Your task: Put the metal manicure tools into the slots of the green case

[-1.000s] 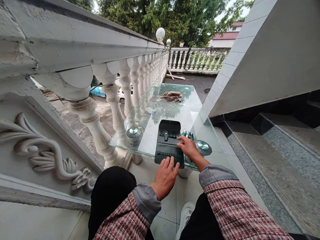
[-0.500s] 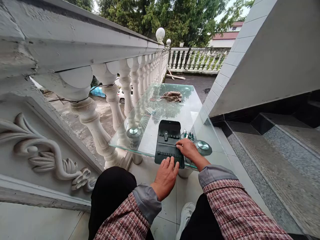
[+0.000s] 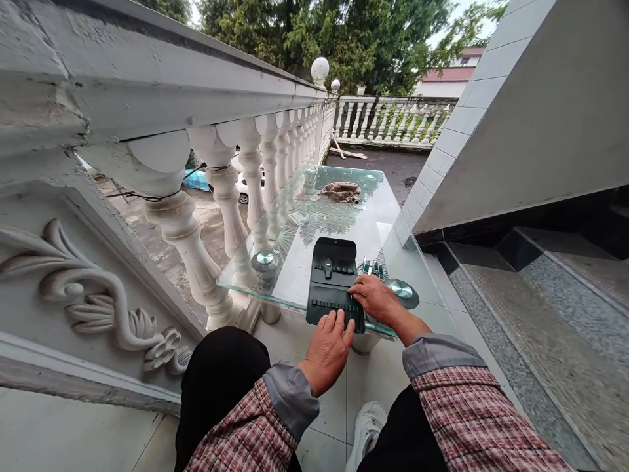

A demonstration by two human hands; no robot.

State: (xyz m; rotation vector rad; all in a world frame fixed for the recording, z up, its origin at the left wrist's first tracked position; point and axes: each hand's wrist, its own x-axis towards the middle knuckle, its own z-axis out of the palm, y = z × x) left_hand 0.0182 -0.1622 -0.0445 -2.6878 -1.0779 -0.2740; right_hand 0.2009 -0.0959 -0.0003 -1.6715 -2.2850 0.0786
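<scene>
An unfolded black tool case (image 3: 322,293) with rows of elastic loops lies at the near edge of the glass table (image 3: 289,269). My left hand (image 3: 329,347) rests on its near edge, fingers stretched out and lying flat. My right hand (image 3: 376,300) is at the case's right side, fingertips pinched together just above the lower loop row. Something thin seems to be between them, too small to name. A black strap with a snap (image 3: 327,267) shows in the upper half. Several small metal and green pieces (image 3: 374,267) lie on the glass right of the case.
A crumpled brown cloth (image 3: 341,191) and a small card (image 3: 297,218) lie farther back on the glass. A white balustrade (image 3: 228,203) runs along the left. Stone steps (image 3: 531,288) rise at the right. Round metal discs (image 3: 400,288) cap the table legs.
The view has shifted slightly. My right hand stays pinched at the case's right side, its wrist and sleeve a little farther right and lower. My left hand stays on the near edge.
</scene>
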